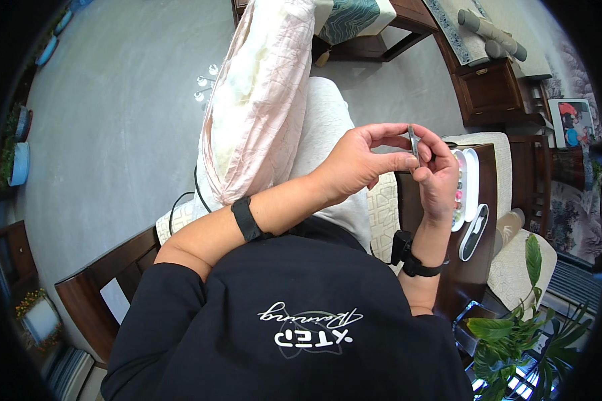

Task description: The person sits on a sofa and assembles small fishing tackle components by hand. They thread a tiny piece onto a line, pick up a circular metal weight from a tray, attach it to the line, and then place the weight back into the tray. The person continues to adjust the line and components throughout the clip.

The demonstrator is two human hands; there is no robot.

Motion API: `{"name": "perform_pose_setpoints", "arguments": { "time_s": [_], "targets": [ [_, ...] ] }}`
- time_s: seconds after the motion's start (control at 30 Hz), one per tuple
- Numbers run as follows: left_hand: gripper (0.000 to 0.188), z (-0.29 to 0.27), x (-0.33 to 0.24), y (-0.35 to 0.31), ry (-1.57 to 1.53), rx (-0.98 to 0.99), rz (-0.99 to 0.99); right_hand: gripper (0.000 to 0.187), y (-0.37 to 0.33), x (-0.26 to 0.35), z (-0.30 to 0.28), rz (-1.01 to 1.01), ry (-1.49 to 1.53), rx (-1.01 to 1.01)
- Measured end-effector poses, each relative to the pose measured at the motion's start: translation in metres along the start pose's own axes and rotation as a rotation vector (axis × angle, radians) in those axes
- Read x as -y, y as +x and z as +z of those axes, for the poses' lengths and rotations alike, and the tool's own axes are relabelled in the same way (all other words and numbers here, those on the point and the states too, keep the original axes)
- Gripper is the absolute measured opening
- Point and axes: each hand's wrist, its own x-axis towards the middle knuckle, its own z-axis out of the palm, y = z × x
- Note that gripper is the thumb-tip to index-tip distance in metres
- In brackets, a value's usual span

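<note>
My left hand (354, 164) and my right hand (439, 184) meet in front of me, right of my lap. Between their fingertips is a small, thin, silvery piece (413, 144), seen nearly edge-on; its exact kind is too small to tell. Thumb and forefinger of each hand pinch it, and the other fingers are curled. Across my left leg lies a long, pale pink quilted fabric piece (261, 100), bulging as if stuffed. Just right of my right hand, a white oblong box (471, 184) holds several small coloured spools, partly hidden by that hand.
A white-rimmed oval case (473, 232) lies near the box on a dark wooden surface (471, 267). Leafy plants (508, 334) stand at the lower right. A wooden table with a patterned runner (354, 23) is ahead, and a wooden cabinet (491, 93) stands at the far right.
</note>
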Motion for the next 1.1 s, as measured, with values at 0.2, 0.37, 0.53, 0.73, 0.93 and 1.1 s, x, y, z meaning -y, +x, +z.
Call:
{"name": "perform_pose_setpoints", "arguments": {
  "time_s": [0.2, 0.37, 0.53, 0.73, 0.93, 1.1],
  "targets": [
    [0.058, 0.002, -0.002, -0.002, 0.06, -0.034, 0.099, 0.079, 0.003, 0.0, 0.003, -0.014, 0.007, -0.011],
    [0.055, 0.0, -0.001, -0.001, 0.073, -0.024, 0.162, 0.079, 0.004, 0.004, 0.006, -0.025, -0.072, -0.026],
    [0.055, -0.003, -0.002, 0.0, -0.026, 0.008, 0.068, 0.067, 0.0, 0.015, 0.006, -0.022, -0.104, 0.026],
    [0.056, -0.002, -0.002, -0.001, -0.026, 0.026, 0.051, 0.059, -0.003, 0.022, 0.002, 0.039, -0.125, 0.034],
    [0.057, 0.0, -0.002, -0.001, 0.009, 0.032, 0.099, 0.06, -0.004, 0.016, 0.0, 0.021, -0.089, -0.004],
    [0.057, 0.001, -0.001, 0.0, 0.05, 0.029, 0.149, 0.064, -0.004, 0.014, 0.0, 0.003, -0.073, -0.013]
  ]
}}
